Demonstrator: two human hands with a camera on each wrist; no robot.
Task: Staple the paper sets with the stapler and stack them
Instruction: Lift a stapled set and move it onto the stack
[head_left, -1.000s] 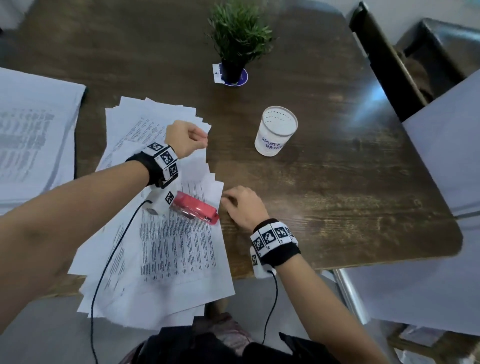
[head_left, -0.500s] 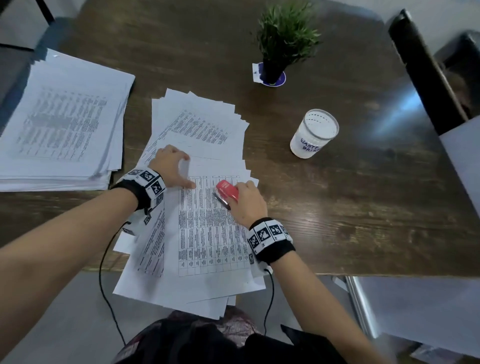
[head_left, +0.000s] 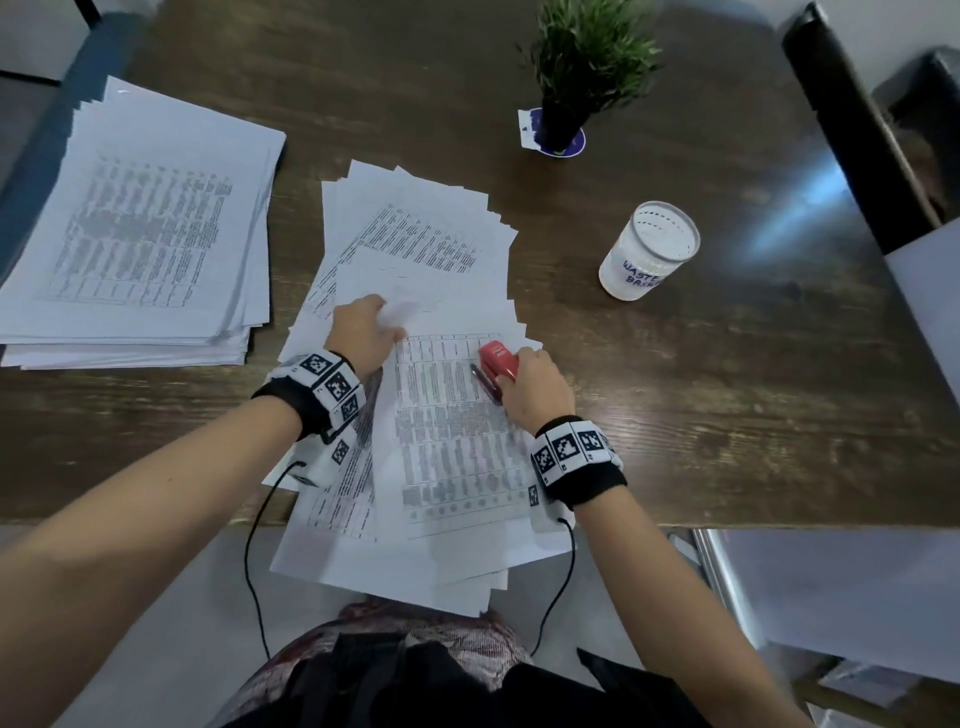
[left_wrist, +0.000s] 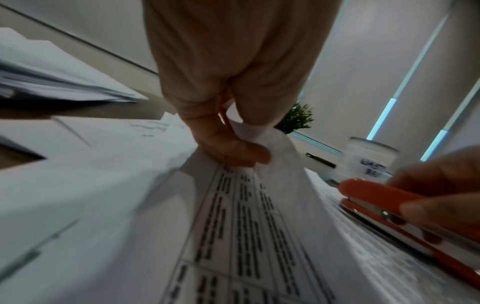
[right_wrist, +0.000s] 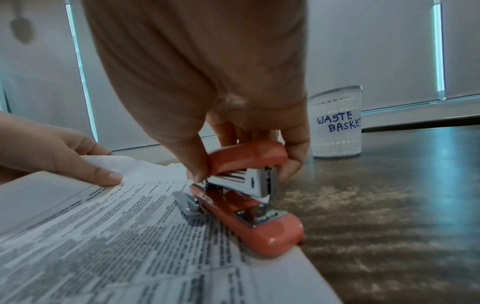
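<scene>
Head view: high above, facing steeply down onto surface (head_left: 675, 415), both forearms in frame. Left wrist view: low, close, along fingers toward window blinds. Right wrist view: low, close, toward same blinds. Shared by all three: stapler (head_left: 497, 359) (left_wrist: 384, 200) (right_wrist: 249, 185), cup (head_left: 649, 249) (left_wrist: 369, 162) (right_wrist: 336, 123).

A loose spread of papers (head_left: 415, 291) lies on the table (head_left: 727, 389) in front of me, its near edge hanging over the table's near edge. The stapler (head_left: 497, 364) sits on its right side, under my right hand (head_left: 535, 395); my left hand (head_left: 363, 332) is to its left. A stack (head_left: 140, 223) lies far left. The cup (head_left: 647, 249) stands right of the spread, the plant (head_left: 582, 67) beyond.
</scene>
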